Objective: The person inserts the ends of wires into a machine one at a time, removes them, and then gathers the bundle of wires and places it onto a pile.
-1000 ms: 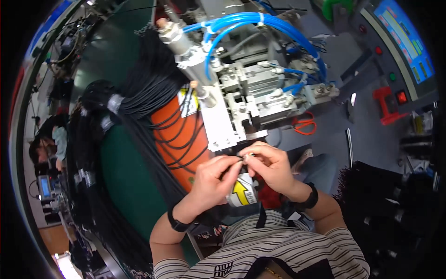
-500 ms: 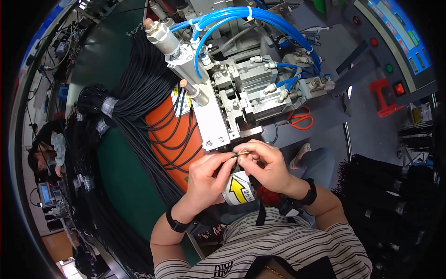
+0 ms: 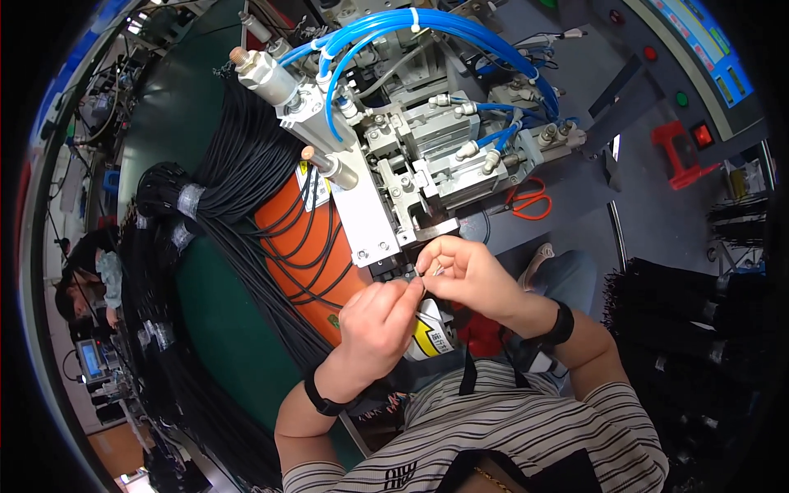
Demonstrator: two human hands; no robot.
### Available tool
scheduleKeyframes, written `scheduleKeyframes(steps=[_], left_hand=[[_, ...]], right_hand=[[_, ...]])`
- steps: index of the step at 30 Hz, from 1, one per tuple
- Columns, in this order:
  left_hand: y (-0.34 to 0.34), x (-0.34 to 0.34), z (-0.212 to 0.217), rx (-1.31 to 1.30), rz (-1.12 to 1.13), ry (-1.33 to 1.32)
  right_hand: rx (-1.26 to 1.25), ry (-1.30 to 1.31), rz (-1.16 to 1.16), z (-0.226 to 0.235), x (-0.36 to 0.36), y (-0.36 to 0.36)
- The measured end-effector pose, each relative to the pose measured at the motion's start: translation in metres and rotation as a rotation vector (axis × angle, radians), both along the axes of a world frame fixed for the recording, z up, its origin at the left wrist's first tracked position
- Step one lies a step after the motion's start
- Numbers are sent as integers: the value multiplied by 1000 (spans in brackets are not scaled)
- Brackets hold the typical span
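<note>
- The left hand (image 3: 376,322) and right hand (image 3: 470,278) meet fingertip to fingertip; each seems to pinch the thin cable end (image 3: 437,271) between thumb and forefinger, just in front of the metal fixture (image 3: 444,156).
- That pinch is tiny: a slipping thumb could drop the cable end, and uneven pulling could bend or fray it.
- Both hands are close to the fixture's front edge; if a part there moved, fingertips might get nipped.
- Black cables (image 3: 246,156) trail over the orange panel (image 3: 281,211) near the left forearm, so its wristband (image 3: 322,400) could snag a loop.
- The red-handled scissors (image 3: 528,198) lie on the grey worktop (image 3: 509,232) beyond the right hand; a wide reach could knock them.
- Hard to make out: the cable end's strands are too small to count, and the left hand hides where the rest runs.
- The left hand also covers part of the yellow-arrow label (image 3: 432,333).
- Farther off, the scissors' blades are hard to see, the screen (image 3: 707,53) is cut off, and a co-worker (image 3: 107,267) shows only partly.
</note>
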State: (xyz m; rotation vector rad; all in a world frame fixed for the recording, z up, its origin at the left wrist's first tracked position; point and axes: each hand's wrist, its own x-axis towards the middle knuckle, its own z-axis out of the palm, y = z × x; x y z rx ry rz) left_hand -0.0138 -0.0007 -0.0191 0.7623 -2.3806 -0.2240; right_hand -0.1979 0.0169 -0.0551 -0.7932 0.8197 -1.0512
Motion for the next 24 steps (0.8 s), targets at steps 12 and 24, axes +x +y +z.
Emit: scheduleKeyframes(steps=[12,24], left_hand=[[-1,2,1,253,82,204],[-3,0,2,334,72,225]], right_hand=[[-986,911,-438,-3,20,19],[1,-333,63,-10,-8,2]])
